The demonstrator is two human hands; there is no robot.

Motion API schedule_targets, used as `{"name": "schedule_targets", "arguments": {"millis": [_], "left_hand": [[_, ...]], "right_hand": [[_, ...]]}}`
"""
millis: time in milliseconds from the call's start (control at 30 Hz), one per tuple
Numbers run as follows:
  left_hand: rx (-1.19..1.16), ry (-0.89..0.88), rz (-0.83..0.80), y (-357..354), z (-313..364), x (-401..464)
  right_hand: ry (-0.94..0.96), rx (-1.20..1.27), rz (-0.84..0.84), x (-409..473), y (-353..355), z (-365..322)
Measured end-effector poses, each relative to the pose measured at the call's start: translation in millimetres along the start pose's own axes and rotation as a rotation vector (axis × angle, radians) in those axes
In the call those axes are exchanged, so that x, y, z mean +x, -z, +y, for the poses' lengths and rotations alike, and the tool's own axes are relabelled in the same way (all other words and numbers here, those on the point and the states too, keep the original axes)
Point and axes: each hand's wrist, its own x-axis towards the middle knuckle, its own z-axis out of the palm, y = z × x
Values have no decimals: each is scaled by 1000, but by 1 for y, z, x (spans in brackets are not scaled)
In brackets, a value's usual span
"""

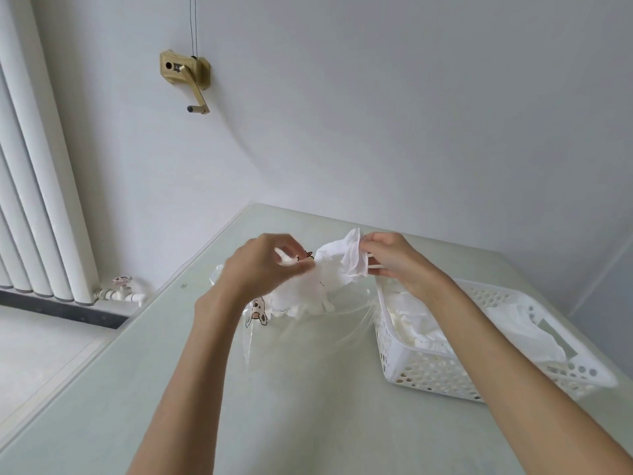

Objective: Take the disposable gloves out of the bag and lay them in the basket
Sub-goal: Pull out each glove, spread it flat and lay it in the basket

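A clear plastic bag (301, 334) with small cartoon prints lies on the pale table, its mouth bunched up toward the far side and stuffed with thin white gloves (308, 289). My left hand (263, 269) grips the bag's rim at its mouth. My right hand (394, 255) pinches a white glove (349, 255) and holds it up above the bag's mouth. A white perforated basket (428, 371) stands to the right of the bag with several white gloves lying in it.
The pale table (137, 389) ends at a left edge, beyond which lies the floor with a white radiator (34, 200) and its valve. A brass crank (186, 75) is mounted on the wall behind.
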Motion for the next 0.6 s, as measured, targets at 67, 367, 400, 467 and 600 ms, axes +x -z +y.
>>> {"name": "schedule_targets", "arguments": {"millis": [67, 367, 400, 467, 600], "left_hand": [[139, -26, -92, -16, 1, -2], [350, 50, -197, -33, -13, -3], [371, 54, -210, -34, -14, -4], [379, 49, -229, -34, -15, -2], [277, 47, -242, -21, -13, 1]], "right_hand": [[31, 68, 37, 1, -1, -3], [110, 241, 672, 7, 28, 6], [124, 247, 682, 6, 31, 7], [152, 205, 682, 4, 38, 7], [183, 168, 623, -5, 46, 7]]}}
